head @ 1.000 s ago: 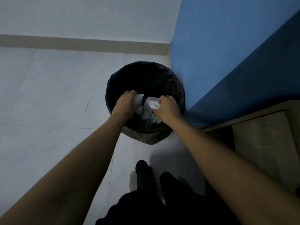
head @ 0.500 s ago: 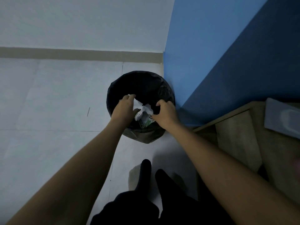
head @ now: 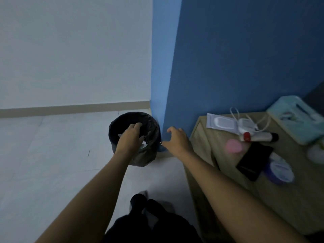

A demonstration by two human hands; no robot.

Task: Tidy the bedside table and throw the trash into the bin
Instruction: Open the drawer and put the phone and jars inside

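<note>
The bin, round and lined with a black bag, stands on the pale floor against the corner of the blue wall. White scraps of trash lie inside it, partly hidden. The left hand hovers over the bin's mouth, its back to the camera. Its fingers reach loosely forward toward the far rim, so the grip is wide and relaxed. The right hand hangs just right of the bin, clear of its rim. Its fingers are softly curved, the thumb stands apart, and the grip is wide with nothing in it.

Farther right of the bin stands the wooden desk. On the corner nearest the bin lies a flat wipes pack. Beyond it, away from the bin, are a white charger with its looped cable and a tube with a red cap. A blurred pink disc, a black phone and a purple jar with a white lid are there too. A pale green tissue box sits farthest from the bin.

Below the bin, the person's dark-socked feet stand on the floor.
</note>
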